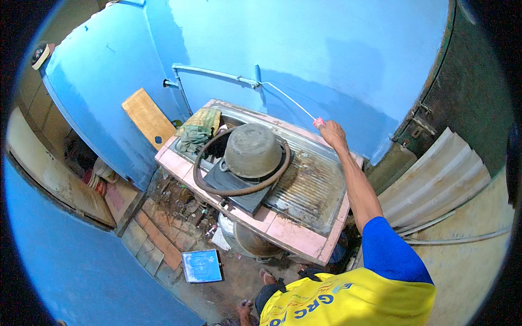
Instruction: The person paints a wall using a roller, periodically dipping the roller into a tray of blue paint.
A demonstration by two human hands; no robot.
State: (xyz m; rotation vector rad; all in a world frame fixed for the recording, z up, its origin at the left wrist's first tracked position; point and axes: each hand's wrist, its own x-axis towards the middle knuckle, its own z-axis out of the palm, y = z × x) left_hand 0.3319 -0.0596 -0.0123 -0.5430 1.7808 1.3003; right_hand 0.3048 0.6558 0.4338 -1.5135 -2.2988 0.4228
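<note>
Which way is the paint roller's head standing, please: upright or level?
Upright: the blue roller head runs up and down at the blue wall, its white rod leading to the right hand.

The right hand [331, 133] of a person in a yellow-and-blue shirt [348, 296] grips the pink handle [317, 123] of a paint roller [291, 100], its head up at a two-toned blue wall [348, 60] beside a light-blue pipe [215, 73]. Below, a rounded grey pot [252, 151] (ringed by a brown hose [228, 192]) sits on a black stove [247, 202] atop a pink-tiled sink counter [296, 233]. A blue-and-white tray [202, 266] lies on the floor [187, 293]; the left hand [245, 308] hangs low, its grasp unclear.
</note>
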